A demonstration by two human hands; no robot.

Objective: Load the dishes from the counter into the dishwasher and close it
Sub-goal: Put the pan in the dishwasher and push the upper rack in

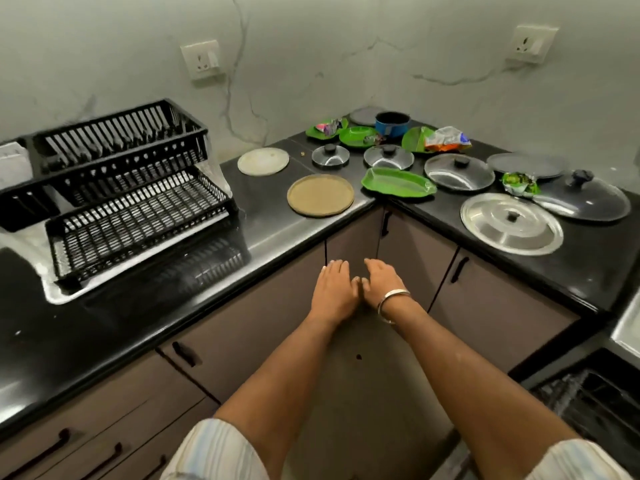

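Two empty hands held out side by side

The left hand [333,289] and right hand [382,283] reach forward, palms down, fingers loose, holding nothing. The plates and lids [512,228] sit on the black counter [270,223], beyond the hands.

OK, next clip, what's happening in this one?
A person stands at a kitchen corner, left hand and right hand held out side by side, open, holding nothing. Lids, such as the steel lid, green plates and a brown plate all lie on the counter. Nothing is picked up yet; the rack looks empty.
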